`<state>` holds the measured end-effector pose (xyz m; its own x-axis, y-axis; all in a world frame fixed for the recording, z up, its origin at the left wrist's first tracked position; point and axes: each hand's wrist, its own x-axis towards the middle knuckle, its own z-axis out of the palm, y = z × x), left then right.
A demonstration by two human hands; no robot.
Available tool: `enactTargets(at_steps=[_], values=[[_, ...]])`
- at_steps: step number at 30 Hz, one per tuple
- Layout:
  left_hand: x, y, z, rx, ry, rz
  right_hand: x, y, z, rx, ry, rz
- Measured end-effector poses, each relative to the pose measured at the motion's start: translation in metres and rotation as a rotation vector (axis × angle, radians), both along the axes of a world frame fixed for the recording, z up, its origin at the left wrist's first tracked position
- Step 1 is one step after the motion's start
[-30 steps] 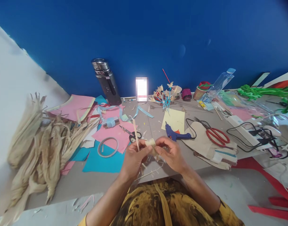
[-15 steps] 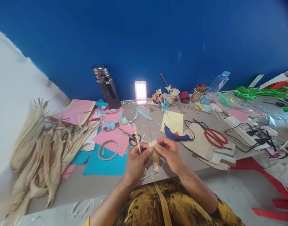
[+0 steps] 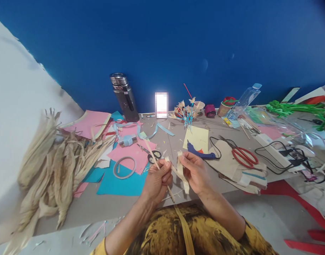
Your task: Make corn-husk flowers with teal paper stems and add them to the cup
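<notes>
Near the table's front edge, my left hand point(image 3: 156, 180) is closed, pinching one end of a pale corn husk strip point(image 3: 184, 182) between thumb and finger. A long thin pale stick point(image 3: 151, 153) also passes slantwise through that hand. My right hand point(image 3: 195, 173) pinches the other raised end of the husk strip, which hangs folded between the hands. Black-handled scissors point(image 3: 154, 157) lie just beyond my left hand. A blue glue gun point(image 3: 201, 152) rests on the table beyond my right hand.
Dried corn husks point(image 3: 43, 170) are heaped at left beside coloured paper point(image 3: 117, 186) and a tape roll point(image 3: 134, 170). A dark flask point(image 3: 125, 101) stands by the wall. Right lie a glove point(image 3: 239, 171), red-handled scissors point(image 3: 244, 157) and a power strip point(image 3: 274, 147). Another person's hand shows at the right edge.
My hands have drawn slightly apart, separating the husk strip's two upper ends, which were together before. The stick in my left hand leans further left at its top.
</notes>
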<state>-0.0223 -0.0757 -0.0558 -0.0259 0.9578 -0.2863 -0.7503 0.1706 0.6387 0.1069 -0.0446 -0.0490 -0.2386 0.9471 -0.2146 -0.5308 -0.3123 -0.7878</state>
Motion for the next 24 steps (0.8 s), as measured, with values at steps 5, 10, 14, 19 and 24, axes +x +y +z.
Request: enactTargets(at_steps=[5, 10, 14, 19, 24], values=[[0.0, -0.003, -0.005, 0.048, 0.081, -0.125, -0.001, 0.002, 0.001, 0.043, -0.049, -0.02], [0.003, -0.006, -0.008, 0.002, 0.288, -0.054, -0.003, 0.006, -0.006, 0.119, -0.113, -0.127], [-0.013, -0.006, 0.001, 0.047, 0.298, 0.036, 0.024, 0.033, -0.002, 0.087, -0.043, -0.35], [-0.052, -0.013, 0.014, 0.147, 0.371, 0.061, 0.07, 0.075, 0.02, 0.267, 0.034, -0.556], [-0.064, -0.019, 0.012, 0.176, 0.513, 0.134, 0.052, 0.102, 0.016, 0.284, -0.155, -0.46]])
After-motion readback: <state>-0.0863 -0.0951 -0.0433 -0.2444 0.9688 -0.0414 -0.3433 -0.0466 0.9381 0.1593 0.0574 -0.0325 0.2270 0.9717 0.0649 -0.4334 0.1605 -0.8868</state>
